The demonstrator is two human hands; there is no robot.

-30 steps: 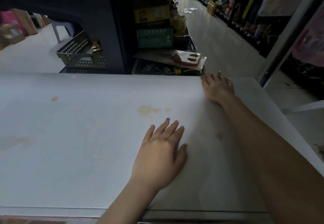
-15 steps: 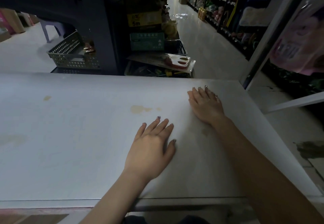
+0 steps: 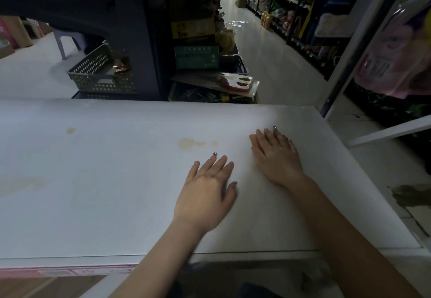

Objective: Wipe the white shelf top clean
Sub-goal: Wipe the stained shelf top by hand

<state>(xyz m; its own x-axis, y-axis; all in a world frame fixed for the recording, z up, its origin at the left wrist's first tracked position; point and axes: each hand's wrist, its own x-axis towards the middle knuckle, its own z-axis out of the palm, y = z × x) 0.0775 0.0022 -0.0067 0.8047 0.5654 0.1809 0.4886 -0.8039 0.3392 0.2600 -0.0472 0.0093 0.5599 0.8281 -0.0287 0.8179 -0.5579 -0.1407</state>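
Oddly, both the left hand (image 3: 207,189) and right hand (image 3: 277,157) are lying flat, fingers spread, holding no cloth on the white shelf top (image 3: 105,192), so I'd be fetching one and rubbing at the yellowish stain (image 3: 187,144) first.

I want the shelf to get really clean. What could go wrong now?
Both hands are bare, the left hand and right hand flat on the white shelf top, with no cloth in view. The yellowish stain might just smear. The small spot far left could get missed.
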